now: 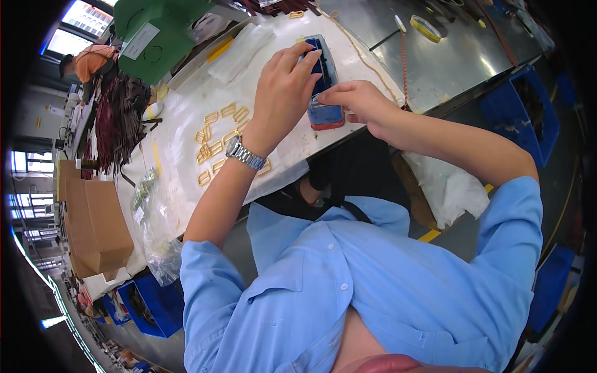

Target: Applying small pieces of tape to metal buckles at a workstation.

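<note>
A long, narrow blue box (pixel 328 116) with a dark blue inside and a reddish base lies near the worktable's front edge. My left hand (pixel 283 90), with a metal watch on its wrist, reaches over the box from the left. Its fingers curl onto the box's rim and dark inside. At the near part of the box, my right hand (pixel 359 101) closes thumb and forefinger in a pinch. Whatever lies between those fingertips is too small to make out. Several gold-coloured rectangular buckles (pixel 211 116) are spread left of the box, some partly behind my left wrist.
Clear plastic sheeting (pixel 242 53) and a green machine (pixel 146 40) are farther back. Dark strips (pixel 115 124) hang at the left, above a cardboard box (pixel 96 224). A cord (pixel 404 68) crosses the right. Blue crates (pixel 519 118) stand below; a person (pixel 93 62) is far left.
</note>
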Demonstrator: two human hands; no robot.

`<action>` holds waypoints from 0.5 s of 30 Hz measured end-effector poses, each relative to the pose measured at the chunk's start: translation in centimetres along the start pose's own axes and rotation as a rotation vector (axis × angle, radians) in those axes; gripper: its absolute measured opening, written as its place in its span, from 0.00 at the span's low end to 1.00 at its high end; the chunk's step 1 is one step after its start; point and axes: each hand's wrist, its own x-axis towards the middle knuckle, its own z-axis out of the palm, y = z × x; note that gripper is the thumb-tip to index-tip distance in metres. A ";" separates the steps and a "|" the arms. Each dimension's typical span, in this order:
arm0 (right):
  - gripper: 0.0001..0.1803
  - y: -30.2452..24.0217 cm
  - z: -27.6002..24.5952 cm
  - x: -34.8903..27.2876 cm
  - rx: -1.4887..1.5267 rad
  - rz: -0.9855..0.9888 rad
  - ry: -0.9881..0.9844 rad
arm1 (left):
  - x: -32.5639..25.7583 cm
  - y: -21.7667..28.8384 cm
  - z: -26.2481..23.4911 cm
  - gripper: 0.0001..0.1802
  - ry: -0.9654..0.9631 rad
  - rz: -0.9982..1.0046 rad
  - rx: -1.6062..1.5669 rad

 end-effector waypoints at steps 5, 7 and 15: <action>0.13 0.2 0.3 0.3 0.105 0.042 0.022 | -0.2 -0.3 0.0 0.22 -0.009 -0.001 0.006; 0.12 0.3 0.1 0.4 0.113 0.030 0.033 | -0.2 -0.4 0.0 0.22 -0.017 -0.006 0.005; 0.07 -0.3 -0.4 -1.2 0.087 0.028 0.023 | 0.3 -1.0 0.0 0.22 -0.029 0.025 0.031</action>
